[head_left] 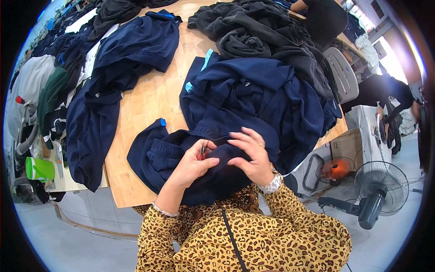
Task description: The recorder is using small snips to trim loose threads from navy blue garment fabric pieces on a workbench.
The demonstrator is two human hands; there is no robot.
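A navy blue garment (pixel 165 153) with a ribbed, elastic-looking band lies bunched at the table's near edge, partly over my lap. My left hand (pixel 192 164) is closed on small thread snips (pixel 202 153), of which a red part and thin metal blades show. Its thumb rests against the dark cloth. On the other side of the fold, my right hand (pixel 253 156) has its thumb and fingers spread apart, close to the cloth or lightly touching it. Just beyond both hands spreads a large heap of navy garments (pixel 244 95) with light blue tags.
Dark grey garments (pixel 253 27) are piled at the far side of the wooden table (pixel 149 97). More navy clothing (pixel 131 50) hangs over its left part. A standing fan (pixel 380 190) and a grey chair (pixel 340 75) are at the right. Other people work behind.
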